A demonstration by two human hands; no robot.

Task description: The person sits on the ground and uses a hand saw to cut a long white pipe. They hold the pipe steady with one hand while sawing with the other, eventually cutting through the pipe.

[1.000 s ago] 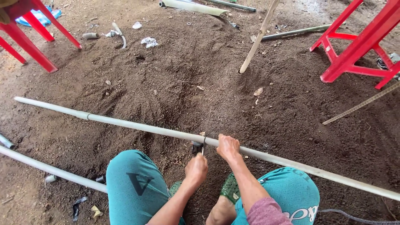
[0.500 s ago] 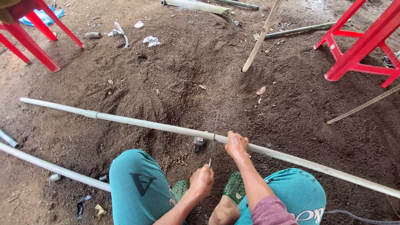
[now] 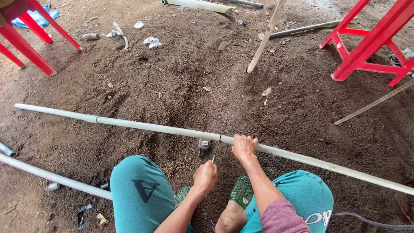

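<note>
Bare, dark dirt floor [image 3: 181,82] seen from above, with red plastic furniture legs at the far left [image 3: 30,43] and far right [image 3: 371,47]. A long grey pipe [image 3: 142,126] lies across the ground from far left to near right. The person squats over it in teal trousers and green sandals. The right hand [image 3: 243,146] presses down on the pipe, gripping it. The left hand [image 3: 205,176] is clenched around a thin saw blade [image 3: 220,136] that crosses the pipe just left of the right hand. A small tape measure [image 3: 204,146] lies beside the pipe.
</note>
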